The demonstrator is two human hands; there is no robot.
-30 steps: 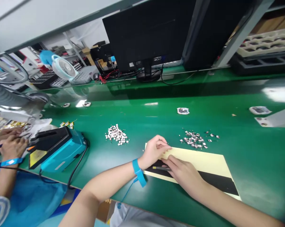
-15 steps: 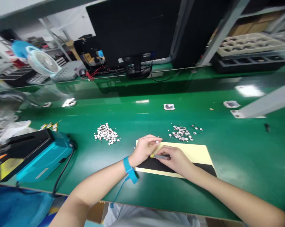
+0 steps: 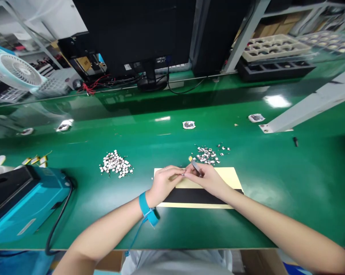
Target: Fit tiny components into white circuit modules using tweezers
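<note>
the left hand [image 3: 163, 184] and the right hand [image 3: 211, 180] meet above the sheet [image 3: 231, 175], their fingertips close together. the left fingers are pinched narrow on a small part [image 3: 183, 174], of which only a pale sliver shows; the right fingertips come up against it from the other side, and whether they grip it too i cannot tell. the right hand also holds a grey tool [image 3: 195, 168], slanting up out of the fingers with its yellow end toward the far side of the table [image 3: 189, 231].

the sheet is pale yellow and lies flat under both hands, with a black strip [image 3: 201, 196] running along its length. a blue band [image 3: 148, 211] circles the left wrist, and a thin cord hangs from it.

beyond the sheet, a loose pile [image 3: 208, 155] of small white and dark parts lies just past the right hand. a bigger heap [image 3: 116, 165] of similar parts is off to the left, apart from the sheet. farther back, a white frame [image 3: 188, 125] rests on the table, in front of the monitor [image 3: 138, 34]. a blue and black box [image 3: 31, 206] stands at far left.
</note>
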